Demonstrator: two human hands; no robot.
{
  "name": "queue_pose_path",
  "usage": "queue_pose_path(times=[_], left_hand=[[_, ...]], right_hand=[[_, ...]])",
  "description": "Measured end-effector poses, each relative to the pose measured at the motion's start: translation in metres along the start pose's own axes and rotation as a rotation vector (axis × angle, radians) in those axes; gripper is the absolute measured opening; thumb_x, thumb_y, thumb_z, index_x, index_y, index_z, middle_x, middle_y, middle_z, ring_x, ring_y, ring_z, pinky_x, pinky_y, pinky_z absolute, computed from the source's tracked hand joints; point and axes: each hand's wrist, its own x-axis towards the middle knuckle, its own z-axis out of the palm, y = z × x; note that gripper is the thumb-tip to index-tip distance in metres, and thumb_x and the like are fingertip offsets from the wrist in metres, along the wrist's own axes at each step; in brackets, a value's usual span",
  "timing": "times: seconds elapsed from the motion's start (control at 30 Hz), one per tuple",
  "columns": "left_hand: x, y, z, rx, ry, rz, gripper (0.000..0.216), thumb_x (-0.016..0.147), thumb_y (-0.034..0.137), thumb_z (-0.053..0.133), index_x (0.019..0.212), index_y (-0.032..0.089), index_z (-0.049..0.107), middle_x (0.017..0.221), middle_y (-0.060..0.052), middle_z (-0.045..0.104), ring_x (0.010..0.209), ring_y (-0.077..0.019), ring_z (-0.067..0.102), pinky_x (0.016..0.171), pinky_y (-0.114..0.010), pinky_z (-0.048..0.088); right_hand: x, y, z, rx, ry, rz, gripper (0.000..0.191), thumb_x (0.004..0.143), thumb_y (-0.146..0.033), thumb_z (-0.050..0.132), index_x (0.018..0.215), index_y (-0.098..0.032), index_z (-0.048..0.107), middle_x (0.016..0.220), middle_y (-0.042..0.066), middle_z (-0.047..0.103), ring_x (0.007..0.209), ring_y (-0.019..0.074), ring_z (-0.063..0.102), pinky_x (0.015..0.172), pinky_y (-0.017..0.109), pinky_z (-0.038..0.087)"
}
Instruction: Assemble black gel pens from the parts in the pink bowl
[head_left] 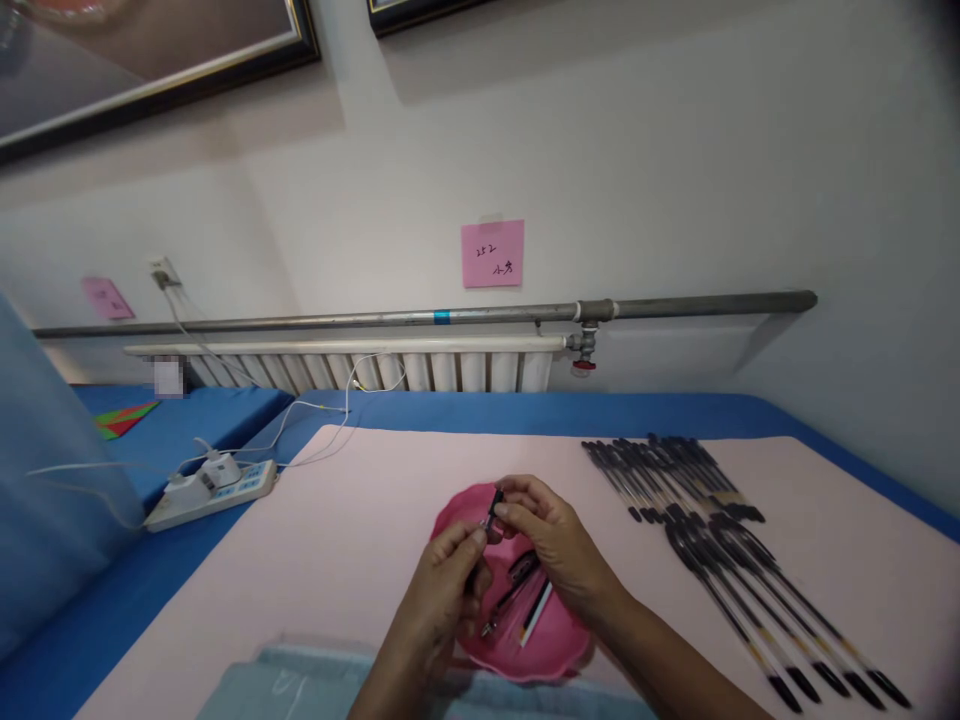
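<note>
Both hands meet above the pink dish (559, 645) on the pink sheet. My right hand (551, 530) pinches a small black pen part (496, 500) between thumb and fingertips. Its lower end meets the thumb and fingers of my left hand (450, 575), which are closed on it too; part of it is hidden by the fingers. Inside the dish lie several loose pen pieces: a white-and-black stick (537, 612) and a dark pen-like piece with a metal tip (514, 590).
To the right lie a row of black-capped pens (660, 475) and a nearer fan of pens (780, 600). A folded blue-green cloth (300, 685) lies at the front edge. At left sits a power strip (240, 490) with plugs and white cables. A radiator (442, 370) stands behind the table.
</note>
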Motion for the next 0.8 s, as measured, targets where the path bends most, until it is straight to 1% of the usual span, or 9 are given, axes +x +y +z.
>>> queue_pose_path(times=[0.23,0.37,0.5,0.57,0.63,0.67,0.7,0.77,0.8], left_hand=[[-0.001,0.004,0.002,0.008,0.019,-0.045,0.038,0.069,0.054,0.062,0.079,0.021,0.046,0.042,0.010,0.043,0.027,-0.0015,0.019,0.030,-0.015,0.007],[-0.001,0.004,0.003,0.013,0.026,-0.014,0.038,0.070,0.053,0.061,0.085,0.020,0.047,0.042,0.011,0.043,0.026,-0.0019,0.020,0.029,-0.015,0.009],[-0.001,0.006,0.001,0.025,0.038,0.004,0.041,0.071,0.049,0.061,0.096,0.019,0.048,0.043,0.010,0.044,0.027,-0.0018,0.021,0.031,-0.015,0.008],[-0.002,0.009,-0.001,0.028,0.053,0.022,0.046,0.070,0.046,0.063,0.105,0.019,0.049,0.045,0.010,0.046,0.028,-0.0018,0.022,0.032,-0.015,0.010],[-0.002,0.014,-0.006,0.031,0.074,0.070,0.054,0.069,0.044,0.065,0.114,0.019,0.049,0.046,0.009,0.046,0.030,-0.0019,0.023,0.034,-0.016,0.010],[-0.002,0.016,-0.010,0.030,0.084,0.098,0.055,0.070,0.045,0.064,0.117,0.020,0.049,0.047,0.009,0.046,0.031,-0.0019,0.023,0.034,-0.016,0.010],[-0.002,0.019,-0.014,0.027,0.094,0.131,0.055,0.072,0.047,0.063,0.118,0.021,0.050,0.048,0.009,0.044,0.032,-0.0019,0.022,0.035,-0.016,0.009],[-0.002,0.022,-0.022,0.019,0.115,0.188,0.050,0.076,0.052,0.057,0.116,0.022,0.053,0.049,0.010,0.040,0.034,-0.0019,0.020,0.035,-0.016,0.009],[-0.001,0.023,-0.027,0.014,0.128,0.217,0.048,0.078,0.054,0.054,0.114,0.022,0.054,0.049,0.010,0.038,0.034,-0.0021,0.019,0.035,-0.016,0.009]], right_hand=[[-0.004,0.004,0.004,-0.062,0.050,0.030,0.016,0.065,-0.023,0.064,0.080,-0.020,0.062,0.061,-0.005,0.056,0.057,0.0116,0.049,0.058,0.025,0.038],[-0.005,0.009,0.007,-0.083,0.061,0.027,0.010,0.065,-0.021,0.062,0.075,-0.020,0.060,0.060,-0.005,0.055,0.057,0.0119,0.048,0.057,0.025,0.038],[-0.007,0.015,0.012,-0.067,0.030,0.016,0.008,0.065,-0.020,0.061,0.072,-0.021,0.057,0.062,-0.006,0.056,0.060,0.0119,0.050,0.056,0.023,0.039],[-0.009,0.016,0.013,-0.052,0.012,0.032,0.011,0.067,-0.020,0.060,0.077,-0.021,0.057,0.064,-0.006,0.057,0.060,0.0119,0.052,0.056,0.023,0.039],[-0.009,0.016,0.013,-0.048,-0.030,0.051,0.020,0.069,-0.023,0.060,0.089,-0.023,0.058,0.066,-0.005,0.060,0.059,0.0127,0.054,0.057,0.025,0.041],[-0.008,0.015,0.012,-0.076,-0.057,0.048,0.023,0.072,-0.024,0.059,0.094,-0.023,0.058,0.067,-0.005,0.061,0.060,0.0134,0.055,0.058,0.026,0.042],[-0.007,0.015,0.010,-0.146,-0.088,0.028,0.021,0.074,-0.026,0.058,0.095,-0.023,0.058,0.069,-0.004,0.061,0.062,0.0140,0.056,0.059,0.026,0.042],[-0.006,0.015,0.004,-0.446,-0.175,-0.069,0.011,0.080,-0.025,0.051,0.085,-0.023,0.060,0.070,-0.002,0.062,0.065,0.0149,0.056,0.059,0.026,0.041],[-0.005,0.016,0.002,-0.623,-0.222,-0.125,0.012,0.081,-0.022,0.049,0.077,-0.022,0.061,0.071,-0.001,0.062,0.065,0.0152,0.055,0.059,0.026,0.040]])
